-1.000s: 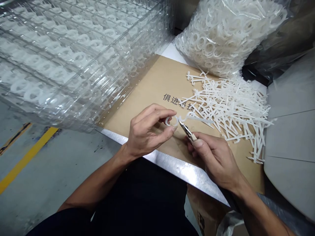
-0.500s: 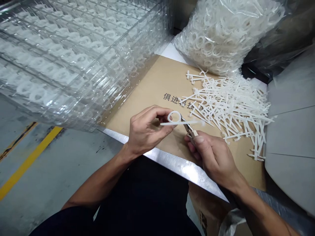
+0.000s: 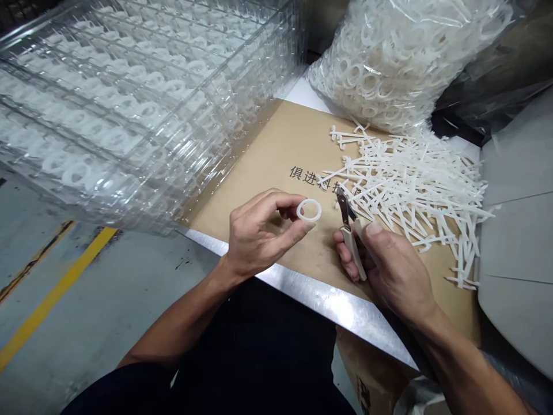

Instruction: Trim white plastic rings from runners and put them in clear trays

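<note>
Between the thumb and fingers of my left hand [image 3: 261, 233] a white plastic ring [image 3: 298, 211] is pinched, with most of its loop showing. My right hand [image 3: 393, 265] is closed around the pale handles of a pair of nippers [image 3: 353, 248]. Their dark metal jaws point up and away from me, a short way right of the ring and apart from it. Beyond them a heap of white plastic sprues [image 3: 415, 184] lies on the brown cardboard [image 3: 250, 167].
Stacked clear plastic trays [image 3: 181, 109] holding rows of white rings stand at the left. A clear bag [image 3: 389, 63] full of rings stands at the back. A grey panel [image 3: 518, 242] borders the right side. The metal table edge [image 3: 319, 300] runs in front of me.
The straight white strip that lay across the ring is gone from it. The nippers have moved right, away from the ring, and their handles have spread. My left hand has barely moved.
</note>
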A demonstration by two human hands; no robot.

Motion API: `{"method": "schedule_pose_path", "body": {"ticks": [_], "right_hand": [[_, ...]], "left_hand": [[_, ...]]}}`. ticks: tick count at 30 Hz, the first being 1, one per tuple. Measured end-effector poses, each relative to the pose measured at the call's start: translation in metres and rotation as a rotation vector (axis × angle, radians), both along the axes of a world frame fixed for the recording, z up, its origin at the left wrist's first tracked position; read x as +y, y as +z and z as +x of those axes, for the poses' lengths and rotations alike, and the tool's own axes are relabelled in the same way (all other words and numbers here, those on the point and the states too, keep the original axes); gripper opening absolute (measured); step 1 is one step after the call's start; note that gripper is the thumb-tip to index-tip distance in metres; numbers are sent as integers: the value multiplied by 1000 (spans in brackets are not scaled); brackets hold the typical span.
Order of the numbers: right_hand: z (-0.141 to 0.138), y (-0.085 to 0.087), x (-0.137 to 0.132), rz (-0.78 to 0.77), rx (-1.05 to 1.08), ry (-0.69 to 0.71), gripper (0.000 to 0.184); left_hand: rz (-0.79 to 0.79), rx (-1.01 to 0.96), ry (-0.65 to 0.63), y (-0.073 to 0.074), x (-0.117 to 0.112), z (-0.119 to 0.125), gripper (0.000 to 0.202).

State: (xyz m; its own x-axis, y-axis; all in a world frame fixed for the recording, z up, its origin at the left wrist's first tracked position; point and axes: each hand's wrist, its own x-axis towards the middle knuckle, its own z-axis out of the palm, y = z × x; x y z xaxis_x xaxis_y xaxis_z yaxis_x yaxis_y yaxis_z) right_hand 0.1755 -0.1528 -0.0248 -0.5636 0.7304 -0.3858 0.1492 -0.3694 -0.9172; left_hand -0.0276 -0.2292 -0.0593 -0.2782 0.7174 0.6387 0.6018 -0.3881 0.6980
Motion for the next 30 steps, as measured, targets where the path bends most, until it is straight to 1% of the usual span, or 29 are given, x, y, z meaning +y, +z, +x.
{"method": "schedule_pose_path", "body": {"ticks": [9, 21, 30], "right_hand": [[3, -3, -1, -7, 17, 27, 54], [4, -2, 0, 27, 18, 93, 55], [6, -5, -1, 39, 38, 112, 55]], "left_hand": [[22, 32, -3, 3, 1, 1, 17], [41, 45, -11, -1, 2, 0, 20], [30, 35, -17, 0, 1, 0, 20]]}}
